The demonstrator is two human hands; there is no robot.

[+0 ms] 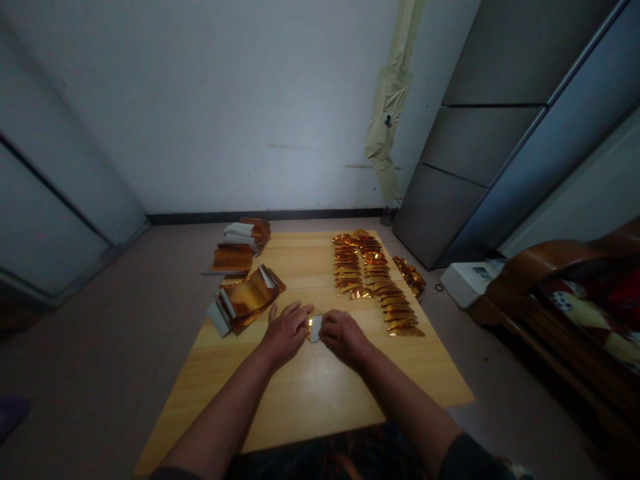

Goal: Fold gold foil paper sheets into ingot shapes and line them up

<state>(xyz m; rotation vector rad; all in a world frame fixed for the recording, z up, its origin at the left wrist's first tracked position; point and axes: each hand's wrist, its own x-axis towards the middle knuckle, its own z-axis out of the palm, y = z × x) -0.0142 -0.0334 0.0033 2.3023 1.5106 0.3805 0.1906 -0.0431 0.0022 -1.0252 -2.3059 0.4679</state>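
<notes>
Between my hands a small piece of gold foil paper point(316, 328) lies on the wooden table, its pale side partly showing. My left hand point(289, 331) holds its left edge, fingers bent over it. On the right edge my right hand point(345, 337) is closed, the fingers pressed together on the paper; their tips are partly hidden. A loose stack of gold foil sheets point(250, 293) sits to the left of my left hand. Beyond my right hand stand rows of folded gold foil pieces point(395, 300), overlapping one another.
More foil sheets point(230, 259) lie at the table's far left corner. A container of gold foil pieces point(411, 277) stands beyond the right edge of the table point(320, 407). A grey refrigerator point(460, 140), a white box point(463, 283) and a wooden seat point(525, 280) are to the right.
</notes>
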